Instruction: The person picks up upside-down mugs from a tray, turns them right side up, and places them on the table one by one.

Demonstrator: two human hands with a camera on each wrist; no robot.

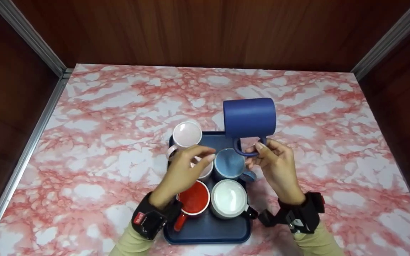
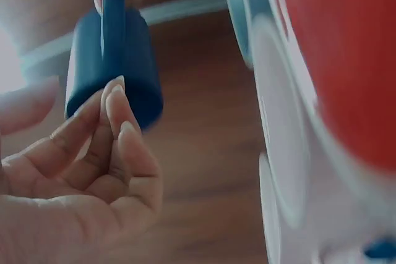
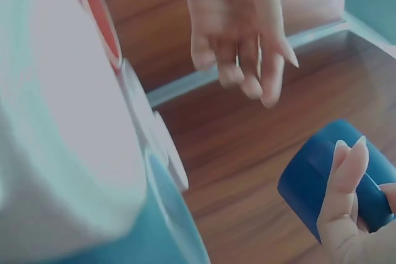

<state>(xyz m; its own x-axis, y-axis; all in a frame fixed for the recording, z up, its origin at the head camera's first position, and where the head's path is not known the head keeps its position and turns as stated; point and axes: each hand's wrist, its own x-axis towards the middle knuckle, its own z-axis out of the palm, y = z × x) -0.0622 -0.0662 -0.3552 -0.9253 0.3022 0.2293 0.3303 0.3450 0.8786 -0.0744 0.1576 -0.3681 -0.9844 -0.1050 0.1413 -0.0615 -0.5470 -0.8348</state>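
My right hand [image 1: 279,167] pinches the handle of a dark blue mug [image 1: 250,117], held on its side above the far right corner of a navy tray [image 1: 208,229]. In the right wrist view, fingers curl round the handle of that mug [image 3: 315,183]. My left hand [image 1: 180,172] holds nothing; its fingers are loosely bent, hovering over a pale mug [image 1: 206,171] that it partly hides. Beside that mug stands a light blue mug [image 1: 230,164]. A pale pink mug [image 1: 187,133] stands at the tray's far left corner.
Nearer me on the tray stand a red mug [image 1: 193,197] and a white mug [image 1: 229,197] with a black handle. The tray lies on a red-and-white marbled table [image 1: 112,149]. Brown wood panels [image 1: 205,32] wall the back and both sides.
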